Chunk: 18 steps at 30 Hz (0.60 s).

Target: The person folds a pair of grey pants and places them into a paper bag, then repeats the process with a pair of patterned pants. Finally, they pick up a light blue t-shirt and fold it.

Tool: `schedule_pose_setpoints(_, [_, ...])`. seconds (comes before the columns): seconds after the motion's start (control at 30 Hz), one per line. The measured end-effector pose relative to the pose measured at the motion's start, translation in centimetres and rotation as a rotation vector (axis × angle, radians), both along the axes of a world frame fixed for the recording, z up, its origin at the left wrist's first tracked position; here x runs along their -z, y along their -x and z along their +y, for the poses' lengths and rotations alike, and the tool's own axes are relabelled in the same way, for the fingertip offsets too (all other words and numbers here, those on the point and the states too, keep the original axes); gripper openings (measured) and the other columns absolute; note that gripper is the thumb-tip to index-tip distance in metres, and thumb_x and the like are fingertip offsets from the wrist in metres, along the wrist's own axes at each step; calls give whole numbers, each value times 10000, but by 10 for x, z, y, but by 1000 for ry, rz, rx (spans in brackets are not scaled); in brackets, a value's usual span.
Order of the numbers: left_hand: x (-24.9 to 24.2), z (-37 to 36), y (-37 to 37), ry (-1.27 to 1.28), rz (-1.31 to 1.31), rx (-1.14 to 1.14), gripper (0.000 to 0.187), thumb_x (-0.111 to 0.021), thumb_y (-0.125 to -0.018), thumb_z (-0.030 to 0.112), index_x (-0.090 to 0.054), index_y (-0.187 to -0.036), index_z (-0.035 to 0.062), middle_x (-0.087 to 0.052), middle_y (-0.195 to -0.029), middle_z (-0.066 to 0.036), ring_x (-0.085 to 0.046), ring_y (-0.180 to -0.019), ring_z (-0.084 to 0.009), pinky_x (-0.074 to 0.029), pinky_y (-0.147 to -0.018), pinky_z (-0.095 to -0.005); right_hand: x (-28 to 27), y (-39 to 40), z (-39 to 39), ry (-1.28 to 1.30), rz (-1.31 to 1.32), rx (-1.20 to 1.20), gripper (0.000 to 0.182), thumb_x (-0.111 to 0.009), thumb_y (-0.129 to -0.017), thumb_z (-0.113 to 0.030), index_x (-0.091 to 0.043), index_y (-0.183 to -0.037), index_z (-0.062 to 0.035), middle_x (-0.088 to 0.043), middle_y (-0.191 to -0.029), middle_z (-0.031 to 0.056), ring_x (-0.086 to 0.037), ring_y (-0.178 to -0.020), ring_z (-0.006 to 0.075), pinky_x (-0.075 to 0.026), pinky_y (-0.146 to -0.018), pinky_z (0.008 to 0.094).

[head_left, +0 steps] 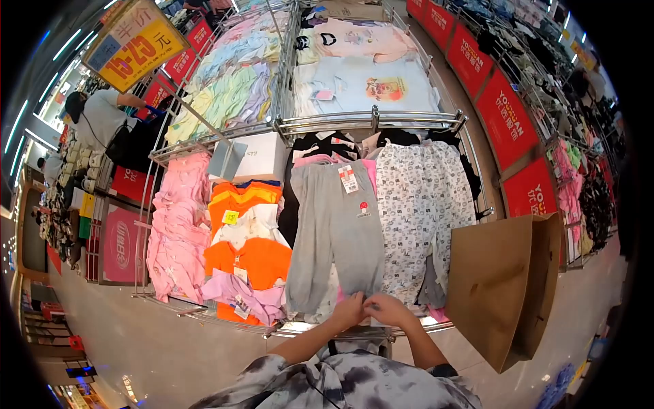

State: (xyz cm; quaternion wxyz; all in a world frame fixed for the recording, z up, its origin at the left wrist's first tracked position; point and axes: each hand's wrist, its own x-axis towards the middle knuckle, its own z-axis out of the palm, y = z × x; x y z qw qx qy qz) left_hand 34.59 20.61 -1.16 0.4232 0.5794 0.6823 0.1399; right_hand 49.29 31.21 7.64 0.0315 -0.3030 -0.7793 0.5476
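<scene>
Grey pants [334, 225] lie spread on the clothing rack, waist away from me, with a white and red tag [348, 178] near the top and a small red print on one leg. At the hem of their right-hand leg, my left hand [349, 309] is closed on the fabric. My right hand [385, 309] meets it there, fingers pinched at the same hem. The exact grip of the fingertips is partly hidden. White patterned pants [415, 211] lie directly to the right of the grey pair.
A brown paper bag [501, 286] stands at the rack's right corner. Left are orange shirts [262, 262], pink clothes [178, 225] and a white box [261, 155]. A metal rail [375, 121] crosses behind. A yellow price sign [139, 44] hangs upper left; a person [102, 119] stands beyond.
</scene>
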Motion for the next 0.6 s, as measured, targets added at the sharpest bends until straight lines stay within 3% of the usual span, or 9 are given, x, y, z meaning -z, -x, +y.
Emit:
schedule_pose_setpoints(0.17, [-30, 17, -27, 82, 256, 15, 645, -705, -724, 503, -506, -1110, 26, -592, -1036, -184, -586, -969, -378, -511, -772, -468, -13, 20, 66, -21, 21, 146, 193, -596, -891, -187, -652, -997, -35, -658, -931, 98, -617, -860, 207, -486, -759, 329])
schedule_pose_setpoints(0.3, [-16, 14, -47, 96, 381, -32, 707, -708, -678, 579, -530, -1090, 33, -561, -1087, -144, -537, -1027, -323, -508, -755, -482, -2, 73, 157, 100, 336, 392, 189, -588, -895, -168, -646, -1000, -22, -649, -899, 36, -570, -809, 122, -454, -734, 269])
schedule_pose_setpoints(0.37, [-10, 15, -46, 122, 387, -48, 730, -698, -678, 605, -536, -1096, 28, -534, -1139, -140, -501, -1082, -309, -501, -764, -481, 25, 104, 207, 197, 312, 533, 206, -574, -913, -187, -634, -1039, -34, -639, -974, 13, -577, -881, 115, -465, -775, 273])
schedule_pose_setpoints(0.43, [-8, 13, -39, 179, 352, -32, 768, -676, -693, 637, -536, -1120, 13, -504, -1205, -149, -466, -1148, -312, -493, -793, -473, 41, 131, 242, 190, 250, 665, 252, -583, -894, -189, -610, -1084, -25, -639, -1029, 46, -585, -924, 139, -470, -806, 282])
schedule_pose_setpoints(0.53, [-12, 8, -41, 123, 406, -46, 792, -678, -681, 645, -541, -1119, 1, -498, -1183, -145, -458, -1133, -315, -477, -775, -511, 79, 157, 285, -72, 79, 667, 351, -608, -859, -194, -581, -1162, -20, -630, -1110, 78, -593, -977, 179, -473, -844, 296])
schedule_pose_setpoints(0.6, [-12, 10, -44, 134, 389, -105, 792, -677, -684, 634, -539, -1122, -11, -494, -1167, -143, -456, -1125, -315, -462, -762, -536, 104, 172, 304, -41, 48, 707, 407, -628, -834, -191, -572, -1198, -18, -626, -1135, 96, -591, -1006, 193, -470, -858, 301])
